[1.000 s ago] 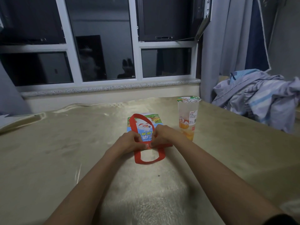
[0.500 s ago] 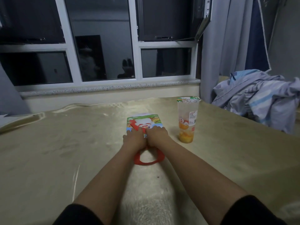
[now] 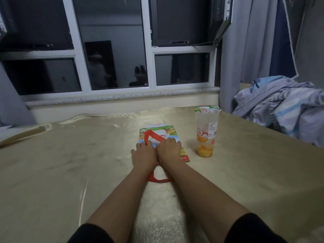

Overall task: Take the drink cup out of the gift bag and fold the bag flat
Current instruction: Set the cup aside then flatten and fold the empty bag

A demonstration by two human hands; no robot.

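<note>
Bag direction: the gift bag (image 3: 162,133) is laid flat with its long axis running away from the camera toward the window (image 3: 112,50); the opening end is turned toward the person and the far short edge toward the sill.
Bag handles: one red handle (image 3: 150,135) is folded back over the printed face, the other red handle (image 3: 158,180) sticks out on the near side, between the two forearms.
Bag location: roughly mid-table, just left of the cup, flat on the surface.
Left hand (image 3: 143,157): palm-down, fingers stretched out flat and pressed on the bag's near half, fingertips resting on the folded-back handle; nothing is gripped.
Right hand (image 3: 169,151): also palm-down and flattened on the bag, touching the left hand side by side; nothing is held in it either.
Cup position: the drink cup (image 3: 206,132) is stood upright on the table just right of the bag, apart from it and from both hands.
Cup look: clear plastic, sealed with a printed film lid, a label stuck on the side, orange fruit bits and liquid sitting only in the lower part.
Bag look: glossy print in green, blue and white with a cartoon figure, a red strip with small text at the near right corner.
Surface: the table (image 3: 70,163) is covered by a shiny beige-gold cloth, kinda wrinkled along the far edge.
Room: dim lighting, dark glass in white window frames, a speckled stone sill (image 3: 122,98), grey curtains (image 3: 245,50) at right, a rumpled pile of blue-striped bedding (image 3: 284,106) beside the table.
Sleeves: black sleeves (image 3: 252,228) are pushed up, forearms bare.
</note>
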